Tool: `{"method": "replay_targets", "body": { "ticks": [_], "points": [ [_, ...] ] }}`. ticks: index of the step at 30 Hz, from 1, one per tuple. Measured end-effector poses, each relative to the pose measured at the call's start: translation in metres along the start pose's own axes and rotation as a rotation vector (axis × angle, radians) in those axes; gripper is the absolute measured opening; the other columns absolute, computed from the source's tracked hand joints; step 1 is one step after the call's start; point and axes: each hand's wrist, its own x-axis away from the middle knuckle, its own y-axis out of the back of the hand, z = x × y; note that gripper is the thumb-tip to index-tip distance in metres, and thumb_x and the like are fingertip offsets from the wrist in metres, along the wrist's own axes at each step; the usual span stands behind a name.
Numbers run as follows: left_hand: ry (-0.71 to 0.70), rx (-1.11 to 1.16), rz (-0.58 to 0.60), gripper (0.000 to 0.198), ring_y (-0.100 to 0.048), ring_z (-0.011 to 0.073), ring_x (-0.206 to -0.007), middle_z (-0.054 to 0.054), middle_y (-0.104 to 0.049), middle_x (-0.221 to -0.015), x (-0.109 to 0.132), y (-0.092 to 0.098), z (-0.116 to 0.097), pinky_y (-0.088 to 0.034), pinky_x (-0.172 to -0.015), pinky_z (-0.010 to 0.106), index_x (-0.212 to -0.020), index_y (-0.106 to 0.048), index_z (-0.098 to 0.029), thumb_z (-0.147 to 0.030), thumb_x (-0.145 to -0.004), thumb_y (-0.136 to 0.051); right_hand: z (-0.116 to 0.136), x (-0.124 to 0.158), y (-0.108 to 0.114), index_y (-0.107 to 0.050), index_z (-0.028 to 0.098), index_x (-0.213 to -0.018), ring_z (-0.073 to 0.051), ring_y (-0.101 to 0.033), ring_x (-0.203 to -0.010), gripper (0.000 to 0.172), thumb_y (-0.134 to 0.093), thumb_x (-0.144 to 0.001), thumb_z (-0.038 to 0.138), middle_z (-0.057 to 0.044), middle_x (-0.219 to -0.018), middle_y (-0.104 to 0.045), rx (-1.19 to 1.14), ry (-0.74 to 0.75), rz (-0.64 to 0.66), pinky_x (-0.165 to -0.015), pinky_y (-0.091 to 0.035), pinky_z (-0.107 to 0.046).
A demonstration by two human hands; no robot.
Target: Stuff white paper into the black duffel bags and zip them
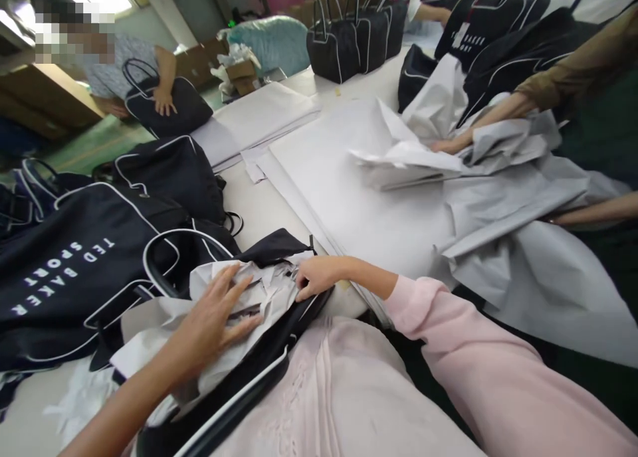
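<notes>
A black bag with white piping (249, 384) lies open against my body, its mouth stuffed with crumpled white packing paper (272, 287). My left hand (214, 317) rests on that paper with the fingers spread. At the far end of the bag's mouth, my right hand (319, 277) has its fingers curled and pinched at the end of the paper; its fingertips are partly hidden. A rounded bag handle (154, 264) stands up just beyond my left hand.
A black bag lettered TED BAKER SPORT (64, 271) lies at left. Stacked white sheets (319, 178) cover the middle table. At right, a co-worker's hands (456, 141) handle crumpled paper (508, 171). Another person (134, 65) holds a bag at back left. Finished-looking bags (333, 48) stand behind.
</notes>
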Motion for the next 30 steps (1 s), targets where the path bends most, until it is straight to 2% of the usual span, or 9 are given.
{"method": "replay_targets", "body": {
  "ticks": [3,6,11,18,22,24,26,28,30],
  "points": [
    [-0.033,-0.031,-0.043,0.065,-0.027,0.041,-0.143,0.022,-0.028,-0.156,0.002,-0.027,-0.003,-0.038,-0.111,0.06,-0.139,-0.047,-0.013,-0.051,-0.088,-0.058,0.002,-0.005,0.004,-0.07,0.018,-0.074,-0.012,-0.049,-0.058,0.04,-0.077,-0.069,0.057,0.003,-0.059,-0.057,-0.065,-0.053,0.024,-0.053,-0.032,-0.024],
    [-0.056,-0.029,-0.063,0.065,-0.033,0.0427,-0.139,0.028,-0.034,-0.149,-0.007,-0.048,0.007,-0.037,-0.11,0.06,-0.133,-0.05,-0.006,-0.044,-0.083,-0.067,0.001,-0.005,-0.01,-0.064,0.017,-0.066,-0.009,-0.042,-0.057,0.043,-0.082,-0.061,0.055,0.006,-0.056,-0.048,-0.312,-0.076,-0.136,-0.052,-0.027,-0.023],
    [0.109,-0.007,-0.078,0.061,-0.037,0.0369,-0.136,0.02,-0.039,-0.147,-0.025,-0.059,0.019,-0.036,-0.112,0.054,-0.132,-0.052,-0.015,-0.03,-0.078,-0.073,0.011,0.004,-0.033,-0.056,0.015,-0.064,-0.008,-0.04,-0.062,0.044,-0.083,-0.062,0.05,0.007,-0.062,-0.046,-0.799,0.075,-0.383,-0.055,-0.029,-0.021],
    [0.104,-0.09,-0.128,0.045,-0.039,0.0304,-0.138,0.016,-0.053,-0.141,0.0,-0.075,-0.027,-0.027,-0.117,0.052,-0.139,-0.048,-0.014,-0.023,-0.095,-0.049,0.038,-0.006,-0.032,-0.07,0.017,-0.07,-0.013,-0.059,-0.073,0.022,-0.086,-0.064,0.031,0.003,-0.074,-0.068,-0.464,0.039,-0.446,-0.069,-0.039,-0.025],
    [0.066,0.09,-0.269,0.045,-0.048,0.024,-0.132,0.015,-0.054,-0.14,0.024,-0.086,-0.045,-0.037,-0.114,0.046,-0.144,-0.042,-0.016,-0.019,-0.099,-0.039,0.043,-0.019,-0.016,-0.073,0.018,-0.079,-0.014,-0.063,-0.076,0.011,-0.079,-0.074,0.026,0.0,-0.08,-0.07,-0.46,0.127,-0.395,-0.071,-0.045,-0.025],
    [0.036,0.216,-0.381,0.045,-0.051,0.0248,-0.129,0.017,-0.056,-0.136,0.032,-0.084,-0.051,-0.044,-0.108,0.045,-0.142,-0.046,-0.018,-0.019,-0.098,-0.041,0.051,-0.034,-0.001,-0.073,0.02,-0.096,-0.017,-0.063,-0.09,0.016,-0.072,-0.082,0.026,-0.003,-0.094,-0.07,-0.36,0.201,-0.515,-0.082,-0.048,-0.028],
    [0.011,0.352,-0.438,0.042,-0.054,0.0268,-0.125,0.018,-0.06,-0.13,0.037,-0.072,-0.058,-0.047,-0.105,0.045,-0.136,-0.054,-0.018,-0.02,-0.095,-0.047,0.063,-0.057,0.013,-0.066,0.023,-0.122,-0.021,-0.058,-0.111,0.04,-0.071,-0.082,0.026,-0.007,-0.117,-0.065,-0.204,0.265,-0.625,-0.099,-0.045,-0.036],
    [0.032,0.558,-0.431,0.034,-0.06,0.026,-0.118,0.015,-0.064,-0.126,0.039,-0.052,-0.059,-0.05,-0.102,0.04,-0.12,-0.067,-0.019,-0.017,-0.088,-0.057,0.078,-0.086,0.014,-0.058,0.024,-0.134,-0.025,-0.051,-0.124,0.057,-0.072,-0.079,0.024,-0.01,-0.132,-0.059,-0.091,0.355,-0.583,-0.109,-0.04,-0.043],
    [0.067,0.715,-0.519,0.028,-0.066,0.0209,-0.106,0.01,-0.07,-0.114,0.043,-0.024,-0.053,-0.053,-0.096,0.032,-0.1,-0.074,-0.019,-0.007,-0.082,-0.054,0.088,-0.109,0.0,-0.066,0.025,-0.124,-0.028,-0.053,-0.124,0.046,-0.069,-0.079,0.019,-0.011,-0.13,-0.061,-0.006,0.447,-0.458,-0.11,-0.039,-0.049]
  ]
}}
